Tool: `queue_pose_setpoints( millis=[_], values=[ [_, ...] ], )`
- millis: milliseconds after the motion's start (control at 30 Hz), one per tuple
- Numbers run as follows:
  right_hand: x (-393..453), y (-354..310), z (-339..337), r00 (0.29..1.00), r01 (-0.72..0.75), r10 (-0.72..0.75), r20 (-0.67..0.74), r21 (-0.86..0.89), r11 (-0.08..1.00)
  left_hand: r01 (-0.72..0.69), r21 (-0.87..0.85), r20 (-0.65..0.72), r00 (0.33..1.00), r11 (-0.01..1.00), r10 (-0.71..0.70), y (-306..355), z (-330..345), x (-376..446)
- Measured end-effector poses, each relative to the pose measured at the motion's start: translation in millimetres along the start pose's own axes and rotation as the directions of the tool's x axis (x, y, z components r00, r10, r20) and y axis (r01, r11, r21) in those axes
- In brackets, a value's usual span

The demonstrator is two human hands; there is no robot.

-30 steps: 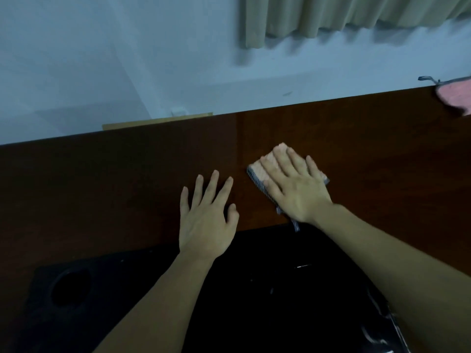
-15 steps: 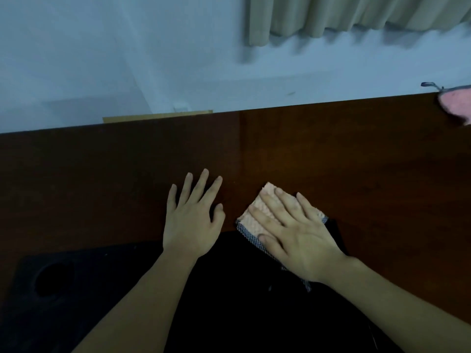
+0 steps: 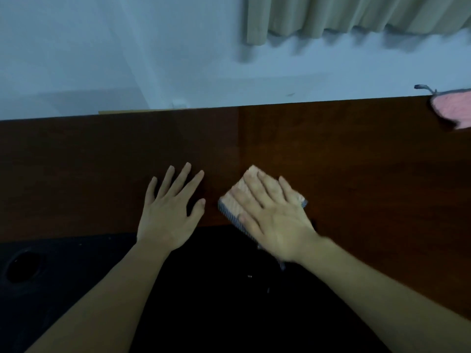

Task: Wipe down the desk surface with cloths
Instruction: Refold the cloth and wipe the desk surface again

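Observation:
The desk (image 3: 356,161) has a dark brown glossy wooden top that spans the view. My right hand (image 3: 272,215) lies flat with straight fingers on a folded cloth (image 3: 230,206), pink on top with a grey patterned edge, pressing it onto the wood near the desk's front edge. My left hand (image 3: 170,210) rests flat on the bare wood just to the left of the cloth, fingers spread, holding nothing. Most of the cloth is hidden under my right hand.
A second pink cloth (image 3: 453,110) with a grey hanging loop lies at the desk's far right corner. A black panel (image 3: 76,276) with a round hole (image 3: 21,266) sits below the front edge. A white wall and a beige curtain (image 3: 331,16) stand behind the desk.
My right hand slid the cloth toward me to the front edge, then a little back away from it. My left hand stayed flat on the wood.

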State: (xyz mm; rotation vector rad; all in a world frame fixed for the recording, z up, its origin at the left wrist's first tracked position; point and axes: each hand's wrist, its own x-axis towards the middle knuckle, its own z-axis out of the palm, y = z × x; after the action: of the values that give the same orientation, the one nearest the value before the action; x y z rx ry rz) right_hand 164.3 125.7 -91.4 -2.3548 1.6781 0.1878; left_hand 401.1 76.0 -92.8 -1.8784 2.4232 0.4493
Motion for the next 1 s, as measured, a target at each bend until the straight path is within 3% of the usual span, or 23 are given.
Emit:
queue_pose_setpoints(
  millis=[100, 267, 567, 800, 1000],
  values=[
    [-37.8, -3.1, 20.3, 0.994, 0.085, -0.086, -0.06, -0.02, 0.996, -0.011, -0.014, -0.01, 1.0, 1.0, 0.011, 0.1, -0.8, -1.4],
    [-19.6, 15.1, 12.6, 0.988, 0.155, -0.155, -0.014, -0.037, 0.987, -0.011, -0.009, -0.02, 1.0, 1.0, 0.01, 0.6, 0.3, -1.8],
    [65.5, 22.9, -17.9, 0.993, -0.115, 0.115, 0.028, 0.021, 0.993, -0.008, -0.008, 0.002, 1.0, 1.0, 0.008, -1.2, 0.4, -1.0],
    [-14.5, -4.5, 11.9, 0.998, 0.048, -0.048, -0.044, -0.013, 0.999, -0.01, -0.011, -0.002, 1.0, 1.0, 0.01, 0.6, -1.0, -1.2],
    [-16.8, -1.8, 12.4, 0.999, 0.038, -0.038, -0.017, -0.005, 0.999, -0.038, -0.017, -0.031, 0.999, 0.999, 0.038, -2.2, 2.0, -1.9]
  ],
)
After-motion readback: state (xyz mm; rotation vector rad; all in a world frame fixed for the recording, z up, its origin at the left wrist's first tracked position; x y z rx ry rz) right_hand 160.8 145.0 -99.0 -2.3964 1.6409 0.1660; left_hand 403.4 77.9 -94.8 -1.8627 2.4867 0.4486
